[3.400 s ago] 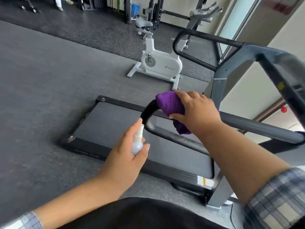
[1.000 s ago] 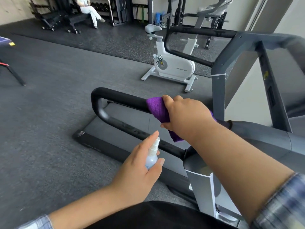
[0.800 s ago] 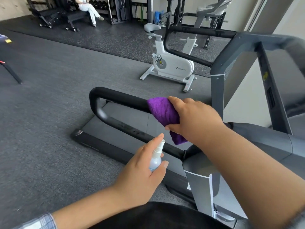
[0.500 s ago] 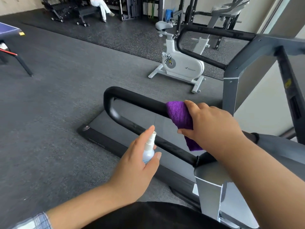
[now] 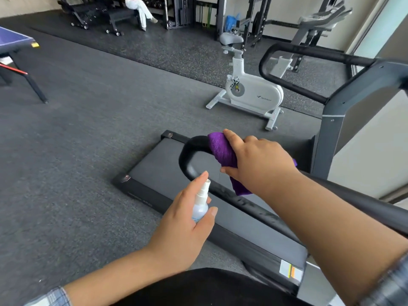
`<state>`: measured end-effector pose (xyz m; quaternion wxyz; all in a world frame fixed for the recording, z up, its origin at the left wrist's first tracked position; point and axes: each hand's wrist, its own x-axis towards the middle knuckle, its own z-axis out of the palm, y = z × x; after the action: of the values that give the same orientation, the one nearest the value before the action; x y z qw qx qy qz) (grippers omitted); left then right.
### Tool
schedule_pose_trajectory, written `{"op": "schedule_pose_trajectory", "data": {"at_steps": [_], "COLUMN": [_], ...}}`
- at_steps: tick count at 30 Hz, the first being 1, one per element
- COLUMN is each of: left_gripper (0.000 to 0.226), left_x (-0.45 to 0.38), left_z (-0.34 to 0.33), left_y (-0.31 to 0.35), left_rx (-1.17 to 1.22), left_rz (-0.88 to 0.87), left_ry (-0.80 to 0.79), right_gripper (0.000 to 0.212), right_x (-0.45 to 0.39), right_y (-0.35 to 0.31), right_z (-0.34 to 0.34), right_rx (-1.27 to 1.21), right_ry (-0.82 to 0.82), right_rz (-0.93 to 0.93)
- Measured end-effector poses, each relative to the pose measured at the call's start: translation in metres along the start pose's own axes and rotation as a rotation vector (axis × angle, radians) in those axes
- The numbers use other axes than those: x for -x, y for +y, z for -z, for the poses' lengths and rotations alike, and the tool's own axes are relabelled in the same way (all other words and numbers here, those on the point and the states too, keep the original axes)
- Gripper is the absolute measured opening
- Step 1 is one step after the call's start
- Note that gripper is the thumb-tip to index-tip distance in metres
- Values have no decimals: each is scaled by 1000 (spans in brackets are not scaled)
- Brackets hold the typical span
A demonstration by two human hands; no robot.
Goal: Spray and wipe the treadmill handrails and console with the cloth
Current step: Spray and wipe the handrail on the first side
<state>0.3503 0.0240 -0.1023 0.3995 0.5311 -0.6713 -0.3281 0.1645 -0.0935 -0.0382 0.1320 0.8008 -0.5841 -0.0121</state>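
Note:
The near black handrail (image 5: 189,155) of the treadmill curves in a loop over the belt (image 5: 172,164). My right hand (image 5: 258,164) grips a purple cloth (image 5: 220,149) wrapped over the rail's top bar, close to the bend at its free end. My left hand (image 5: 187,219) holds a small clear spray bottle (image 5: 200,206) upright just below the lower bar, with the index finger lying along the white nozzle. The far handrail (image 5: 293,54) and the grey upright (image 5: 331,120) stand at the right. The console is out of view.
A white exercise bike (image 5: 249,91) stands on the dark floor beyond the treadmill. Weight racks and benches line the back wall, where a person (image 5: 139,7) sits. A blue table (image 5: 13,40) stands at the far left.
My right hand has slid the cloth along the top bar toward the rail's curved end. The view has dropped toward the belt. My left hand still holds the bottle near the lower bar.

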Motion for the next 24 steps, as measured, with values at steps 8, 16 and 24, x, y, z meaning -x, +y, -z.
{"op": "schedule_pose_trajectory", "data": {"at_steps": [8,16,24], "left_gripper": [61,62,72], "left_x": [-37,-63,-69], "left_z": [64,95,112], "left_y": [-45,-73,-96], "left_rx": [68,142,120], "left_rz": [-48,-104,-176], "left_ry": [-65,-126,-157], "right_gripper": [61,40,32], "right_x": [-63,-112,-145], "right_y": [-78,-133,-167], "right_z": [21,25,-11], "right_rx": [111,366,534], "right_ry": [-169,-468,-725], "right_rz": [13,141,211]}}
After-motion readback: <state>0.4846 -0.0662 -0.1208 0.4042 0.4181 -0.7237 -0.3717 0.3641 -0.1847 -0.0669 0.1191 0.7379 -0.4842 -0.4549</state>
